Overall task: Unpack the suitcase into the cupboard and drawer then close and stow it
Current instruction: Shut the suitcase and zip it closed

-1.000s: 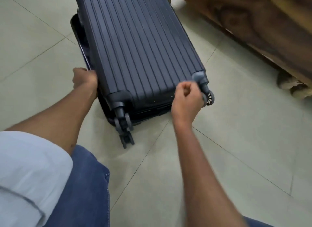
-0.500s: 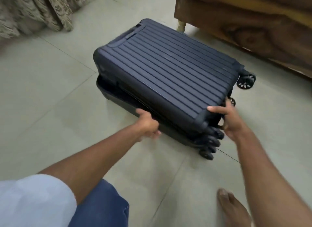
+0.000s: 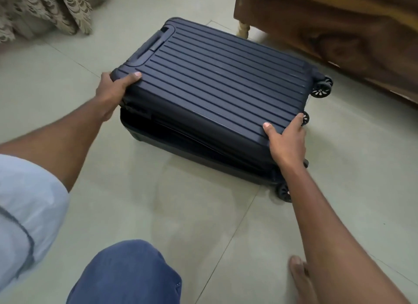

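Note:
A dark blue ribbed hard-shell suitcase (image 3: 214, 86) lies flat on the tiled floor, its two halves together but slightly offset, with a dark gap along the near side. Its wheels point right and its pull handle sits at the far left end. My left hand (image 3: 113, 90) grips the near left corner of the upper shell, thumb on top. My right hand (image 3: 286, 140) grips the near right corner by the wheels, thumb on the ribbed top. What is inside is hidden.
A wooden bed frame (image 3: 328, 32) with a turned leg (image 3: 243, 29) runs along the far right, close to the suitcase wheels. A patterned curtain (image 3: 45, 11) hangs at the far left. My knee in jeans (image 3: 126, 274) and my bare foot (image 3: 300, 278) are at the bottom.
The suitcase has swung round so its long side faces me and lies flatter. My left hand moved from the side gap to the left corner; my right hand shifted onto the near right corner.

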